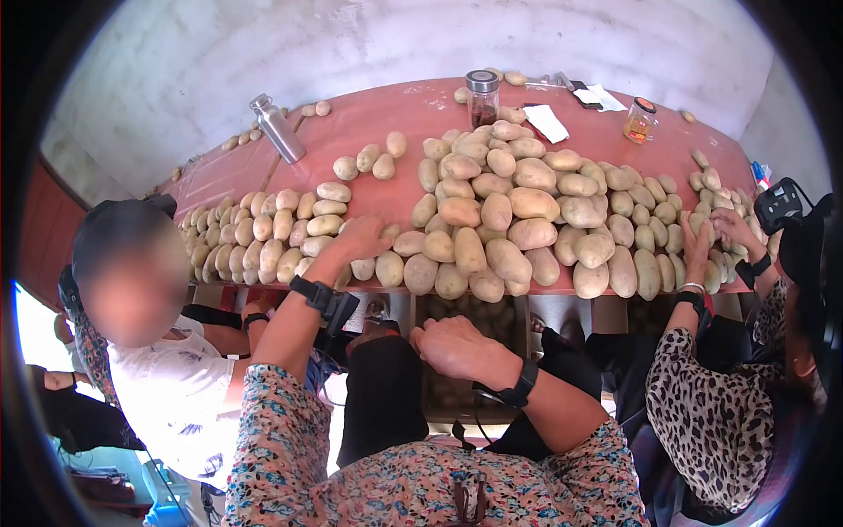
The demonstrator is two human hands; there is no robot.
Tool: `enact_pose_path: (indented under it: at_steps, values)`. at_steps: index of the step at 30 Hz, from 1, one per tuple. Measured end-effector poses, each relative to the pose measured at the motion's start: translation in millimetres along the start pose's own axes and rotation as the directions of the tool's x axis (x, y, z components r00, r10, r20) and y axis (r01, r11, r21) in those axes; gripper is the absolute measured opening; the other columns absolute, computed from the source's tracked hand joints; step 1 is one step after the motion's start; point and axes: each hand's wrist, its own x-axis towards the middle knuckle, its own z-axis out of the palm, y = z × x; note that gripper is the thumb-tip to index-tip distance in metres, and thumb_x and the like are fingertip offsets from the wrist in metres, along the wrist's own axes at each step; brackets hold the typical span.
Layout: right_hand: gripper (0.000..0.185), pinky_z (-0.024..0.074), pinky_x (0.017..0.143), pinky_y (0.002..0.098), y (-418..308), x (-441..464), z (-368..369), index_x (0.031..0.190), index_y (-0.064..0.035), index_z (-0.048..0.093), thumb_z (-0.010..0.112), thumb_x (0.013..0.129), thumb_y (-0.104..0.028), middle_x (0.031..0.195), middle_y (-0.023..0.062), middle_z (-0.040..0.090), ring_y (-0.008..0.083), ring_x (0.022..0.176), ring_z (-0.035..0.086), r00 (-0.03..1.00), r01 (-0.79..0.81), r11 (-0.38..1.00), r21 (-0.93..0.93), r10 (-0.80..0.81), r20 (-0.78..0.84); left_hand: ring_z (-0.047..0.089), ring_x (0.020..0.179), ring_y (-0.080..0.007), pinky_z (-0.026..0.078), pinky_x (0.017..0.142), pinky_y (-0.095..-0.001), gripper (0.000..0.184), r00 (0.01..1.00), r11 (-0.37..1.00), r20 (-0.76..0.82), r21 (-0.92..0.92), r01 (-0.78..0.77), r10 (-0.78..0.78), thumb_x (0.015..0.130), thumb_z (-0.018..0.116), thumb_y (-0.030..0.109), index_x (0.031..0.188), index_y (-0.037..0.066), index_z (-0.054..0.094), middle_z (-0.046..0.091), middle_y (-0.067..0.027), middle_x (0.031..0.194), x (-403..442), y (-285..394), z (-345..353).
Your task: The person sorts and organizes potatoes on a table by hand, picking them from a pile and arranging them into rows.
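My left hand [362, 239] reaches over the table edge into a gap in the potato rows. Its fingers curl round a potato [389, 232], which shows only in part. To its left, potatoes [325, 225] lie in tight rows, and to its right rises a large potato heap [496, 211]. My right hand [465, 351] hangs below the table edge, above my lap, with its fingers curled in. Whatever it may hold is hidden from view. Beneath it stands a crate [439, 406] with potatoes in it.
On the red table [386, 114] stand a steel bottle [279, 130], a lidded glass jar [482, 101] and a smaller jar [640, 121]. A person in white [198, 378] sits at left. At right, a co-worker's hands [716, 235] touch potatoes.
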Motion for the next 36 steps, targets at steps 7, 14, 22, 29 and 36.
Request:
enact_pose_path:
  at_steps: [7,14,22,29,36]
  values:
    - [0.016,0.0507,0.07,0.047,0.3,1.4,1.3,0.096,-0.0023,0.058,0.051,0.088,-0.014,0.087,0.0191,0.062,0.0375,0.081,0.064,1.0,-0.003,1.0,0.002,0.003,-0.009,0.057,0.109,-0.0382,0.045,0.095,-0.0465,0.048,0.996,0.997,-0.05,-0.006,-0.079,0.079,0.079,0.063,0.022,0.122,0.002,0.056,0.061,-0.0227,0.113,-2.5,-5.2,5.2]
    - [0.015,0.0507,0.068,0.0465,-1.0,2.3,2.8,0.096,-0.0036,0.058,0.051,0.087,-0.013,0.087,0.0174,0.062,0.0355,0.081,0.064,1.0,-0.01,1.0,-0.025,0.009,-0.018,0.064,0.092,-0.0274,0.051,0.08,-0.0358,0.039,0.977,0.946,-0.209,-0.324,-0.02,-0.051,0.082,0.061,0.01,0.119,-0.001,0.054,0.065,-0.017,0.1,18.5,-45.1,19.9]
    - [0.015,0.0513,0.065,0.0458,-1.1,2.2,13.2,0.09,-0.0053,0.066,0.055,0.083,-0.011,0.086,0.0145,0.068,0.0321,0.079,0.069,0.988,-0.02,0.992,-0.122,0.001,-0.152,0.062,0.084,-0.0317,0.051,0.076,-0.0402,0.027,0.94,0.963,-0.26,-0.212,0.168,-0.221,0.085,0.064,0.016,0.103,-0.004,0.055,0.062,-0.0176,0.099,17.7,-20.2,26.0]
    - [0.013,0.0498,0.066,0.0454,-3.0,-1.3,10.8,0.093,-0.0032,0.059,0.054,0.084,-0.012,0.088,0.0143,0.063,0.0307,0.081,0.066,0.995,-0.052,0.979,-0.195,0.034,-0.092,0.059,0.093,-0.0379,0.048,0.081,-0.0462,0.018,0.918,0.991,-0.396,0.118,0.062,-0.01,0.077,0.069,0.016,0.089,0.002,0.066,0.062,-0.0204,0.099,-6.5,-21.1,7.5]
    - [0.015,0.0493,0.063,0.0424,-3.2,-0.6,15.7,0.092,-0.0057,0.067,0.062,0.079,-0.011,0.084,0.0124,0.067,0.0287,0.077,0.068,0.985,-0.045,0.974,-0.222,0.006,-0.174,0.051,0.114,-0.0347,0.043,0.093,-0.0465,0.036,0.988,0.985,0.001,0.071,0.156,-0.156,0.074,0.072,0.02,0.106,0.007,0.062,0.056,-0.0162,0.119,-54.9,16.6,-23.0]
